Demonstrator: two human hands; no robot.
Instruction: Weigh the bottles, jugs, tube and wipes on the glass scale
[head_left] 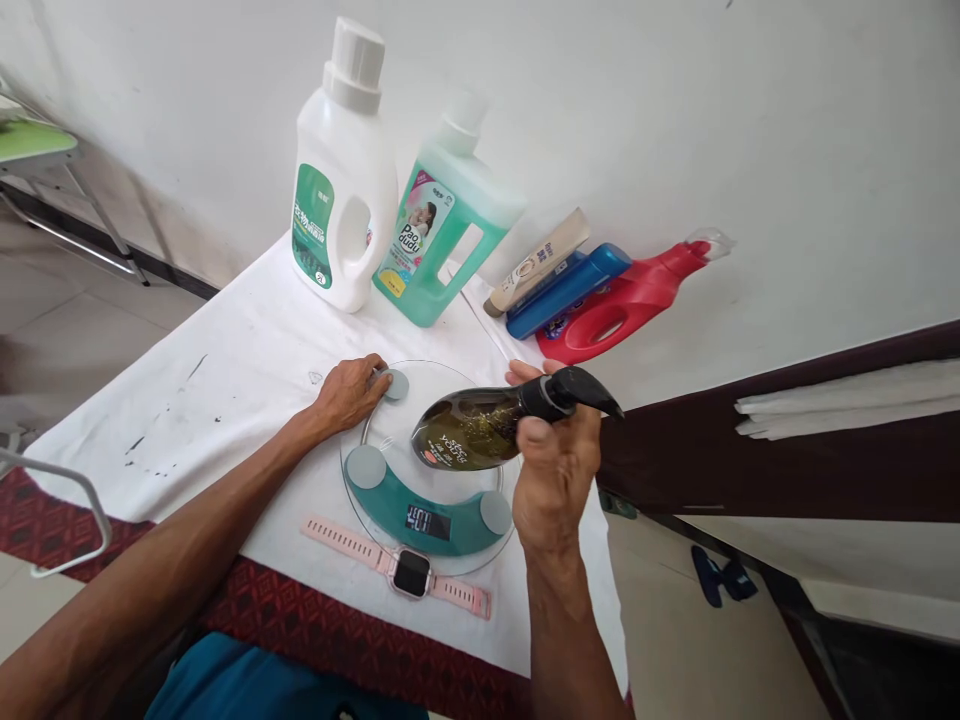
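Observation:
My right hand (555, 480) holds a dark pump bottle (469, 430) by its neck, thumb in front and fingers partly hidden behind it. The bottle lies tilted nearly sideways over the round glass bathroom scale (427, 510), its black pump head pointing right. Whether its base touches the glass I cannot tell. My left hand (352, 393) has its fingers closed at the scale's far left edge, by a grey round pad. The scale's small display is lit. In front of it, a pink-strapped smartwatch (411, 573) lies stretched out flat.
Along the wall stand a white detergent bottle (345, 160) and a green one (442, 220). Beside them a beige tube (540, 260), a blue bottle (570, 290) and a red bottle (630, 305) lean over. A white cloth (202, 400) covers the table.

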